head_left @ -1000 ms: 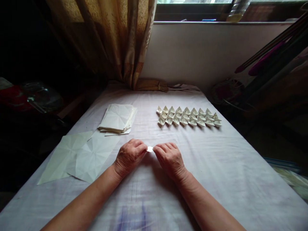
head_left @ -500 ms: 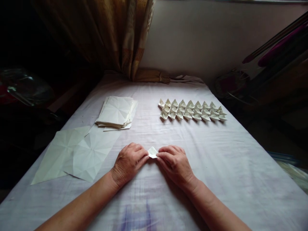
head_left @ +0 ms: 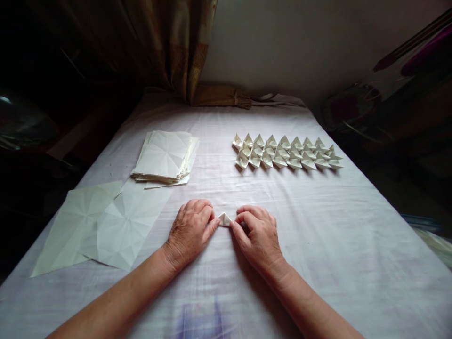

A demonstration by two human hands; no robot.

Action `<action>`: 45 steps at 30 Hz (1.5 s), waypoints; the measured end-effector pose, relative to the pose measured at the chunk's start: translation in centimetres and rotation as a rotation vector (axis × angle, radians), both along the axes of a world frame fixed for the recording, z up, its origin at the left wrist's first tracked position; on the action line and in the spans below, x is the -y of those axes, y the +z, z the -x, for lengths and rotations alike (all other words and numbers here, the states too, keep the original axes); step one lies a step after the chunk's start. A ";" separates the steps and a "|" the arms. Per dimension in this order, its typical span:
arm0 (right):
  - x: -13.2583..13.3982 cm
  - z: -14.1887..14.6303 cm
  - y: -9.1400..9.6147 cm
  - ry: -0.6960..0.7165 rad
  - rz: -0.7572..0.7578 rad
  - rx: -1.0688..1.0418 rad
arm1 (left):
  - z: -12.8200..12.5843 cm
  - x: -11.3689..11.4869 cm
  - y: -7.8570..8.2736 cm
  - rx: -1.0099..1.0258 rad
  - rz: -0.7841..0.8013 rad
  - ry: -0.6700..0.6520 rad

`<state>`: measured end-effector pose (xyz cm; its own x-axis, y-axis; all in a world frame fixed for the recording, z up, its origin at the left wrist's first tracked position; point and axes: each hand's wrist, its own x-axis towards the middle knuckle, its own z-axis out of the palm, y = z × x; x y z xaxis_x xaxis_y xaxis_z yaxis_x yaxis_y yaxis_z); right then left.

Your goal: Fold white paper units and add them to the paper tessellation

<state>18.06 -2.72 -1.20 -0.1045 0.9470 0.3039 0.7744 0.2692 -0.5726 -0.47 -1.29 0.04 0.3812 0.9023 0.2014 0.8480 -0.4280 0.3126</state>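
A small folded piece of white paper (head_left: pixel 224 220) lies between my hands, showing a triangular shape with a crease down its middle. My left hand (head_left: pixel 190 228) pinches its left corner between thumb and fingers. On the other side, my right hand (head_left: pixel 259 235) grips the right corner the same way. The fingertips cover both ends of the paper. Beyond my right hand stand rows of small folded paper boats (head_left: pixel 282 153), packed close together. A stack of creased paper sheets (head_left: pixel 164 155) sits beyond my left hand.
Two loose creased sheets (head_left: pixel 125 230) overlap to the left of my left forearm. A pale cloth (head_left: pixel 335 254) covers the flat surface. At the far edge hangs a gold-brown curtain (head_left: pixel 183 56) beside a wall. Dark clutter borders both sides.
The small paper has gone from a diamond outline to a lower triangle, its bottom part folded. Both hands stay at its corners. The view has shifted slightly.
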 end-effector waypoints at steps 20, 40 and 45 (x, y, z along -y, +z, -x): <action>-0.8 0.0 0.1 -0.024 0.131 -0.008 | 0.4 -0.9 -0.1 0.186 0.204 -0.021; -0.7 -0.2 -0.2 0.007 0.055 -0.019 | 2.0 -0.5 0.7 0.235 0.206 -0.088; -0.6 -0.3 -0.2 0.016 0.047 -0.013 | 2.2 0.3 0.5 0.243 0.183 -0.036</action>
